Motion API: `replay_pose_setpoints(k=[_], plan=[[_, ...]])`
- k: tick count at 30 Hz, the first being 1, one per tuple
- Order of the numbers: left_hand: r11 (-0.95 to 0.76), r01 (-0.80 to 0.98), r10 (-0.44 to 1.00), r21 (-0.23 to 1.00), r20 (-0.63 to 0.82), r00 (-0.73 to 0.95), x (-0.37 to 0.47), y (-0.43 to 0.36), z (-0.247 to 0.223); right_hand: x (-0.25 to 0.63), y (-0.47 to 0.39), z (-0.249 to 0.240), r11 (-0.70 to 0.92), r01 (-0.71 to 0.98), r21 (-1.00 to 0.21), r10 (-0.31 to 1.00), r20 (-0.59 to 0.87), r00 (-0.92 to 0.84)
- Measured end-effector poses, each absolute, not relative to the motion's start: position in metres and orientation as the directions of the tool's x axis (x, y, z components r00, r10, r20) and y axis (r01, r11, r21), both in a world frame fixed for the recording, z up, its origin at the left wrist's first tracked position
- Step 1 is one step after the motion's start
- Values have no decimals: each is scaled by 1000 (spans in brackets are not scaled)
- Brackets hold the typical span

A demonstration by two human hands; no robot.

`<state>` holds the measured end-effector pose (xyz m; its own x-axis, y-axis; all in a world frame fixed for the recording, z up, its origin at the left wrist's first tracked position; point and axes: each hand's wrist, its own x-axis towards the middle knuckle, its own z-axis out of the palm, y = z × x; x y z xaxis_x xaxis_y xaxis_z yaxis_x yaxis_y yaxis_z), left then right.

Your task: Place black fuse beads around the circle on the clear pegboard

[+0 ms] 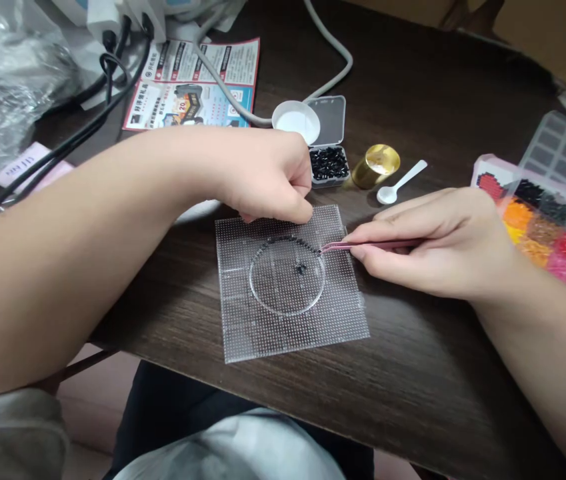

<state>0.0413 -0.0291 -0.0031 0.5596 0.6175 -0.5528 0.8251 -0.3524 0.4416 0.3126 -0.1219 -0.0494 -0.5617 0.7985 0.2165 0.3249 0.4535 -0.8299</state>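
A clear pegboard [287, 340] lies on the table with a raised transparent ring [287, 313] on it. Small black beads [283, 239] line the ring's far arc, and a little cluster of black beads [301, 269] sits inside. My right hand [433, 243] pinches pink tweezers [383, 245], whose tips touch or nearly touch the ring's right side at the end of the bead row. Over the board's far edge, my left hand [273, 177] is closed with its fingers curled under; whatever they hold is hidden.
Behind the board stand an open clear box of black beads [329, 163], a white round dish [297, 121], a gold cup [377, 167] and a white spoon [403, 183]. A compartment box of coloured beads [553, 233] lies right. Cables [333, 60] cross a printed leaflet [193, 83].
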Motion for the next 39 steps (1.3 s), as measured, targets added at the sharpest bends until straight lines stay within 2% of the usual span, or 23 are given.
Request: replay_pose_setpoints(k=[29,33,39], plan=[[-368,822,629,433,-535,564,42,-27,-8,314,-121,-49,454,291,-842,776,213,-594],[-376,800,608,467,-527,594,39,-25,-11,313,-121,-50,448,305,-841,784,206,-586],[-353,828,629,436,-544,555,43,-28,-7,317,-119,-53,464,341,-817,789,208,-578]])
